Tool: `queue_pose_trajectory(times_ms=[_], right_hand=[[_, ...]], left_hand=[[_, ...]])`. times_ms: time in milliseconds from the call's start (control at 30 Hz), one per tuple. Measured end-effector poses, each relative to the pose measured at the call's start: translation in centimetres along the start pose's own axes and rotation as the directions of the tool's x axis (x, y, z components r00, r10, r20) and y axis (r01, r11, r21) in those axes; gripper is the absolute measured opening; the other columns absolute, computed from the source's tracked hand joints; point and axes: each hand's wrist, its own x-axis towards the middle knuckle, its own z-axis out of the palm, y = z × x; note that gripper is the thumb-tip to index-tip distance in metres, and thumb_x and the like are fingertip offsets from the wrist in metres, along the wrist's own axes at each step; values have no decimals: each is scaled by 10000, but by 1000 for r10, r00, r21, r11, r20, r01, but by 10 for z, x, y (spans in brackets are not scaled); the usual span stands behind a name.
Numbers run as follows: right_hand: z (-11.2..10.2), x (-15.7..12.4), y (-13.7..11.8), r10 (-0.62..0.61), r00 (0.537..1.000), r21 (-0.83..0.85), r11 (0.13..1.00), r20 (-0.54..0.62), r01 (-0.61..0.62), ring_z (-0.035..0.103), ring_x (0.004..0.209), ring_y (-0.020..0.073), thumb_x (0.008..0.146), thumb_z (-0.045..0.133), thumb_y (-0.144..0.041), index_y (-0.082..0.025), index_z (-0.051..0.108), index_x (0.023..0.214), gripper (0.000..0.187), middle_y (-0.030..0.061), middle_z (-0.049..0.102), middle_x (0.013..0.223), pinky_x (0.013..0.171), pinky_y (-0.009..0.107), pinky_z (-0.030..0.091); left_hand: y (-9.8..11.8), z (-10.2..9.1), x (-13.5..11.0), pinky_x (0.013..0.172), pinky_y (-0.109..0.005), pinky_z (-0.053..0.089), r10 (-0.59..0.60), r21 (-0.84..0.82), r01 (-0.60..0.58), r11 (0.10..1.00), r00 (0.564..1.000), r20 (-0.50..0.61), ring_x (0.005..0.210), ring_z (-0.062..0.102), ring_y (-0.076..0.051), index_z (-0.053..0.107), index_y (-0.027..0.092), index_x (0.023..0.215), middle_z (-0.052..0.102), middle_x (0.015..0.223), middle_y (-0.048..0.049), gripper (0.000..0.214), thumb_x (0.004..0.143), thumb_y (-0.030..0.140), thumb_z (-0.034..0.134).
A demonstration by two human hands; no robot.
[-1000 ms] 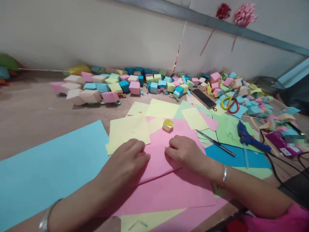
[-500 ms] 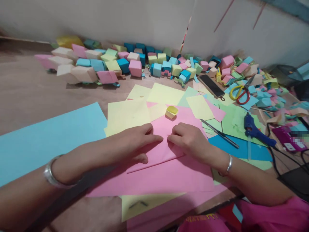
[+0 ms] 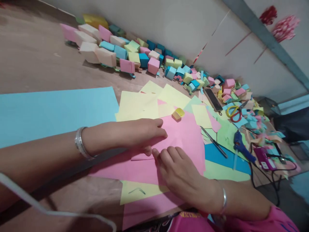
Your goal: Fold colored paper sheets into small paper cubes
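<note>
A large pink paper sheet [image 3: 185,132] lies in front of me, with a folded edge along its near side. My left hand [image 3: 145,133] rests flat on the pink sheet, its forefinger stretched out and its thumb near the folded edge. Curled fingers close my right hand [image 3: 177,169] at that same edge, thumb close to the left thumb; the paper under its palm is hidden. Just beyond the hands sits a small yellow paper box [image 3: 178,114]. A blue paper sheet [image 3: 60,112] reaches out to the left.
Many folded paper boxes [image 3: 154,65] line the wall. To the right lie a phone [image 3: 212,100], scissors [image 3: 233,113], a slim metal tool [image 3: 214,142], a blue glue gun [image 3: 242,147] and a purple power strip [image 3: 264,158] with cables. Yellow sheets [image 3: 138,104] lie beyond.
My right hand has moved nearer to me and leftward, down to the folded edge. My left hand stays on the pink sheet. The view has tilted and shifted.
</note>
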Motion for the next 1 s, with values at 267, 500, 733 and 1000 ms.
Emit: queue_pose_trajectory(times_ms=[267, 500, 733, 1000], right_hand=[[-4, -38, -11, 135, 990, -56, 990, 41, -132, 471, 732, 246, 747, 499, -8, -28, 631, 1114, 390, 125, 613, 851, 642, 397, 393], [-17, -20, -8, 41, 997, -23, 999, 63, -40, 466, 713, 232, 828, 502, -84, -53, 452, 1382, 557, 88, 582, 832, 611, 393, 363], [19, -34, -6, 304, 951, -224, 932, 61, -284, 465, 738, 225, 839, 466, -21, 1, 525, 1283, 448, 85, 573, 784, 698, 410, 370], [3, -66, 14, 367, 926, -278, 902, 90, -331, 461, 796, 236, 873, 473, -19, -39, 517, 1296, 426, 97, 561, 844, 704, 399, 376]], left_hand=[[-2, -3, 3, 616, -249, 314, 15, 31, -19, 999, 991, 134, 709, 482, -137, 608, 200, 1018, 514, 933, -7, 396, 652, 109, 730], [0, -4, 4, 581, -251, 296, 27, 32, -32, 999, 989, 143, 655, 456, -126, 595, 196, 958, 506, 901, -6, 350, 641, 139, 731], [2, -5, 5, 586, -253, 287, 11, 66, -22, 998, 986, 168, 666, 448, -132, 594, 189, 956, 512, 918, -17, 337, 651, 162, 736], [2, -7, 5, 598, -267, 272, -3, 21, -1, 1000, 980, 201, 652, 406, -136, 643, 228, 1040, 498, 910, -22, 379, 671, 172, 712]])
